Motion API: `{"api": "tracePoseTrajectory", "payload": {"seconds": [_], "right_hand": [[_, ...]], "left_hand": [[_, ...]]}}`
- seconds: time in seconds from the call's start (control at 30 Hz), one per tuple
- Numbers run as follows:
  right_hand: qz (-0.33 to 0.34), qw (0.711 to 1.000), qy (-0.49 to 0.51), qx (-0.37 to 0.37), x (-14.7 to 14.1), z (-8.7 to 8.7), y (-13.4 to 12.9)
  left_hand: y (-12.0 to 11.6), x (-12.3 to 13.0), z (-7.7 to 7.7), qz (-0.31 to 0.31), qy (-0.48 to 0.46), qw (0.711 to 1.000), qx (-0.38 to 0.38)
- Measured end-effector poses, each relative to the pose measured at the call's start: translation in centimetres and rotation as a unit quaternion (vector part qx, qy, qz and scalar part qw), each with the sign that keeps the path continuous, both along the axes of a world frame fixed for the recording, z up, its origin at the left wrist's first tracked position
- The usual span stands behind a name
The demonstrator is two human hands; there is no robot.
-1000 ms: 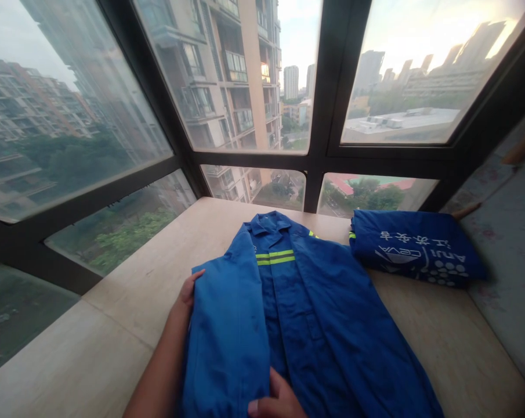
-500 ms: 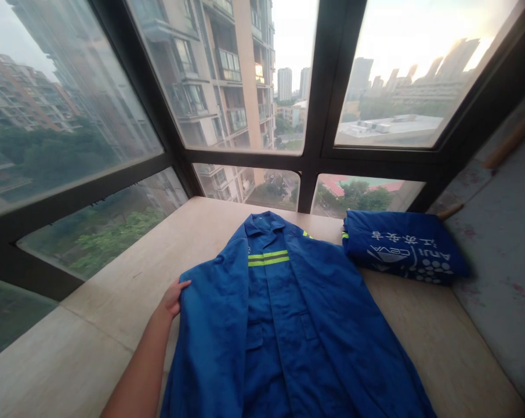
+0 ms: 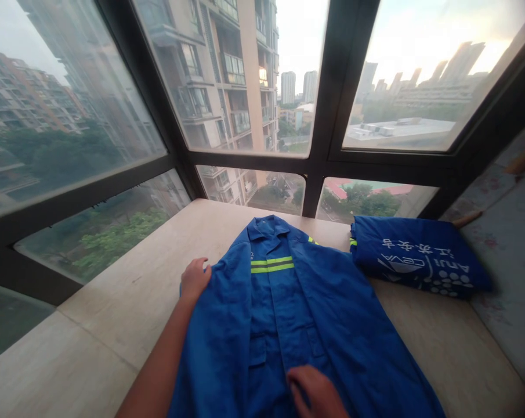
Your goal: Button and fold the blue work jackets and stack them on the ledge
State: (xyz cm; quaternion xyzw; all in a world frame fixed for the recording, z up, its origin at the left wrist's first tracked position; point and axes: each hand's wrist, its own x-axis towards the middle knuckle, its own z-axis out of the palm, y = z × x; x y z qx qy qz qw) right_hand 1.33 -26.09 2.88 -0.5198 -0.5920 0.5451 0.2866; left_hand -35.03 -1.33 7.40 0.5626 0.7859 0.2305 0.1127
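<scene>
A blue work jacket (image 3: 283, 319) with yellow-green reflective stripes lies front up, collar away from me, its sleeves laid forward over the front. My left hand (image 3: 195, 277) is at the outer edge of the sleeve on the left, below the shoulder, with its fingers curled on the cloth. My right hand (image 3: 318, 393) is over the lower front of the jacket, its thumb and fingers bent but apart, slightly blurred. Whether it touches the cloth I cannot tell. The jacket's lower end runs out of view.
A folded blue garment (image 3: 419, 255) with white lettering lies at the right, close to the jacket's sleeve. The pale stone sill (image 3: 114, 313) carries both. Dark window frames (image 3: 314, 188) rise behind, and a patterned wall (image 3: 506, 261) stands on the right.
My left hand has moved up along the sleeve edge towards the shoulder. My right hand has come into view from below. The camera view has shifted slightly.
</scene>
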Motion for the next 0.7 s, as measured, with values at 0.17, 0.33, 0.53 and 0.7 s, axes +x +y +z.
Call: {"api": "tracePoseTrajectory", "payload": {"seconds": [0.17, 0.33, 0.53, 0.7], "right_hand": [[-0.071, 0.923, -0.199, 0.323, 5.8, -4.4, 5.3], [-0.011, 0.858, -0.293, 0.422, 6.8, -6.1, 5.5], [-0.010, 0.850, -0.298, 0.434, 6.7, -5.5, 5.6], [0.000, 0.861, -0.290, 0.418, 7.2, -6.1, 5.7]], "left_hand": [[7.3, 4.1, -1.4, -0.071, 0.073, 0.992, -0.074], [11.1, 3.6, -2.6, -0.090, 0.109, 0.982, -0.124], [11.6, 2.4, -2.5, -0.097, 0.161, 0.976, -0.109], [9.9, 6.0, -2.5, -0.086, 0.207, 0.974, -0.038]]}}
